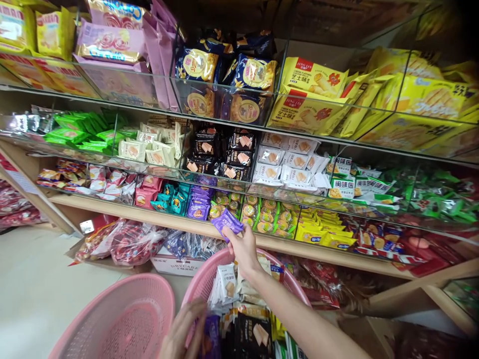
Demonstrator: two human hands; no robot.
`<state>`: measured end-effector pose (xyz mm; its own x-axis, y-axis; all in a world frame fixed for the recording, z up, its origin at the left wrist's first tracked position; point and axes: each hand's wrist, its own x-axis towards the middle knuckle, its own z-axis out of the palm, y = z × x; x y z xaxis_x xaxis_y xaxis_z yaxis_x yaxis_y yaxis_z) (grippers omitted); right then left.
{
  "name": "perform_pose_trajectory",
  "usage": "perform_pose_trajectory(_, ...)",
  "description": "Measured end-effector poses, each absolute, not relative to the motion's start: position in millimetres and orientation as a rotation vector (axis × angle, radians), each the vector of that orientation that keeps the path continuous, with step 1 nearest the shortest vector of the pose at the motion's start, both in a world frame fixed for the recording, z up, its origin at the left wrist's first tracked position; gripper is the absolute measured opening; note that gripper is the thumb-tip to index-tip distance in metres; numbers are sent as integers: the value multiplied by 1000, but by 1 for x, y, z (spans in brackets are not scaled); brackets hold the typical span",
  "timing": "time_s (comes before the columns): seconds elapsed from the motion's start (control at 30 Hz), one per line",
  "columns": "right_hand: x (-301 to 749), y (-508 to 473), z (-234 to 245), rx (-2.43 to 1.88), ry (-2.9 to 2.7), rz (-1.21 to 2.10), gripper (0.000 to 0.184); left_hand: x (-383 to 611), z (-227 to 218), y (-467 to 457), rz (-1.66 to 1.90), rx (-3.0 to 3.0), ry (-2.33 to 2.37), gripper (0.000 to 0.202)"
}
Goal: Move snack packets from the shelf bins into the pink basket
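glass-fronted snack shelves (239, 114) fill the wall, below them a packed pink basket (204, 281) steadied by the left hand (185, 329), fingers curled on packets, while the right hand (241, 247) pinches a purple packet (227, 222) by the lowest shelf, likely mid-transfer, needing a careful placement.

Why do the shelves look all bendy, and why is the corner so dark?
In the head view the wide lens curves the shelves toward the edges, and the top right corner fades to black. Glare shines off the clear bin fronts. The left hand at the bottom edge is blurred; the right hand holding the purple packet is sharper.
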<state>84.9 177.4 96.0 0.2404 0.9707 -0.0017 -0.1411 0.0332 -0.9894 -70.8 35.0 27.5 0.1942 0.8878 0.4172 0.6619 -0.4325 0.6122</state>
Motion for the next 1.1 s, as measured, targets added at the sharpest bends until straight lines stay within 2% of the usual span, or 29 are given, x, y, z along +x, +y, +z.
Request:
perform_pose_trajectory(0.13, 88, 124, 102, -1066, -706, 1467, 35, -54, 57, 52, 1258, 2053, 1750, 49)
perform_pose_trajectory(0.27, 86, 95, 104, -1021, -557, 1617, 38, -39, 82, 71, 1151, 2230, 1753, 69)
perform_pose_trajectory(0.47, 89, 86, 100, -1018, -482, 1637, 36, -33, 93, 83, 922, 2508, 1521, 72)
perform_pose_trajectory(0.63, 96, 78, 95, -1025, -454, 1656, 35, -33, 92, 81, 840, 2486, 1416, 72)
perform_pose_trajectory(0.97, 88, 47, 83, -1014, -349, 1815, 42, -51, 80, 47, 912, 2148, 1429, 74)
perform_pose_trajectory(1.1, 82, 43, 75, -992, -239, 1913, 46, -64, 80, 32, 1001, 1926, 1395, 66)
